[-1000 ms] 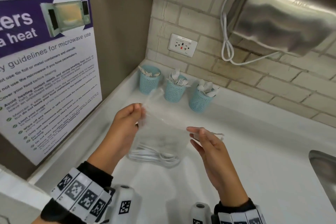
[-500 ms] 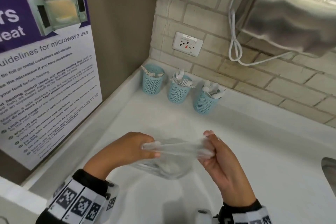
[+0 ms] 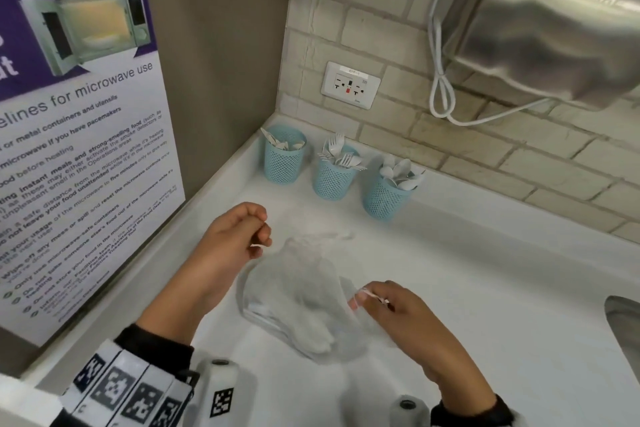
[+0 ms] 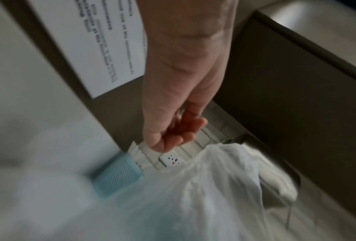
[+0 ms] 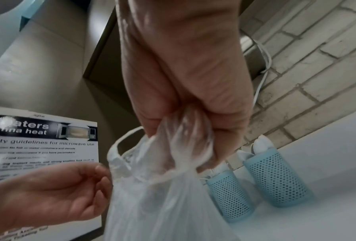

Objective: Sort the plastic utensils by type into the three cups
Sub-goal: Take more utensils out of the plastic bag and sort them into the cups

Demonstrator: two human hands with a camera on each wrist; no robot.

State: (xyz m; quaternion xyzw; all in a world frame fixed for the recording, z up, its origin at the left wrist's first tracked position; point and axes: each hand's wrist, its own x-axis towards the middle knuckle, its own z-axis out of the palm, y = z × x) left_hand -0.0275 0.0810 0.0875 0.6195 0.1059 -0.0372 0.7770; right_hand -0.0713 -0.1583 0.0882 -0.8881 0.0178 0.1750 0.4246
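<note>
Three blue mesh cups stand along the back wall: the left cup (image 3: 284,158) holds knives, the middle cup (image 3: 334,175) forks, the right cup (image 3: 387,192) spoons. A clear plastic bag (image 3: 304,295) hangs over the white counter (image 3: 467,288), with a few white utensils (image 3: 263,314) at its lower left. My right hand (image 3: 374,302) grips the bag's gathered neck (image 5: 183,143). My left hand (image 3: 242,239) hovers just left of the bag with loosely curled fingers, holding nothing; the right wrist view shows its empty palm (image 5: 59,187) beside the bag.
A microwave-use poster (image 3: 79,149) leans on the left wall. On the brick wall are an outlet (image 3: 350,85) and a steel hand dryer (image 3: 561,21) with a looped white cord (image 3: 441,94). A sink edge (image 3: 623,329) shows at the right.
Both hands held the bag's mouth stretched between them before. My left hand has let go and moved up and left; my right hand now holds the bag alone, lower and to the right.
</note>
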